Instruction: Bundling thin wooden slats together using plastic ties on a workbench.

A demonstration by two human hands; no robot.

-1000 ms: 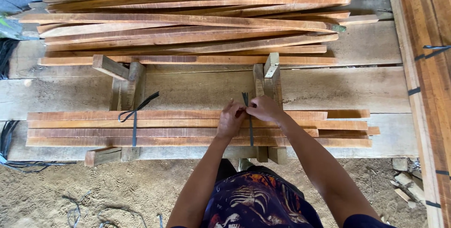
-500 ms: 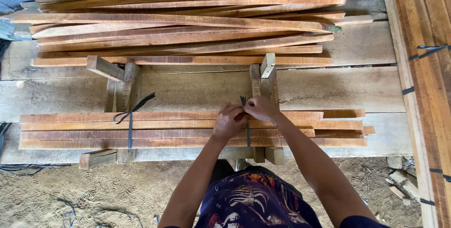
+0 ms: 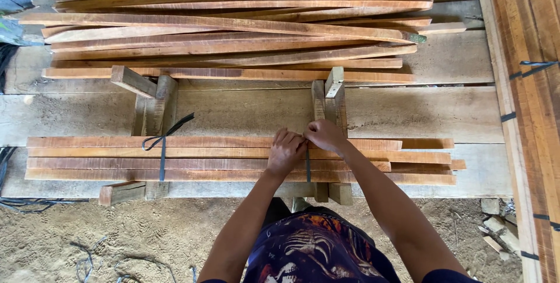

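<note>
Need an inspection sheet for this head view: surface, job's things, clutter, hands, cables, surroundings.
Surface: rough plank bench, bare between the piles.
Job's things: bundle of wooden slats lying across two wooden cradles; dark strap around its right part, tied strap around its left part.
Clutter: loose slat pile at the back of the bench; wood offcuts on the ground.
Grippers: left hand and right hand both closed on the dark strap atop the bundle.
Cables: loose strap pieces at the left edge, more on the sand.
Surroundings: sandy ground; strapped bundles at right.

No packages, labels, signs, screens (only timber)
</note>
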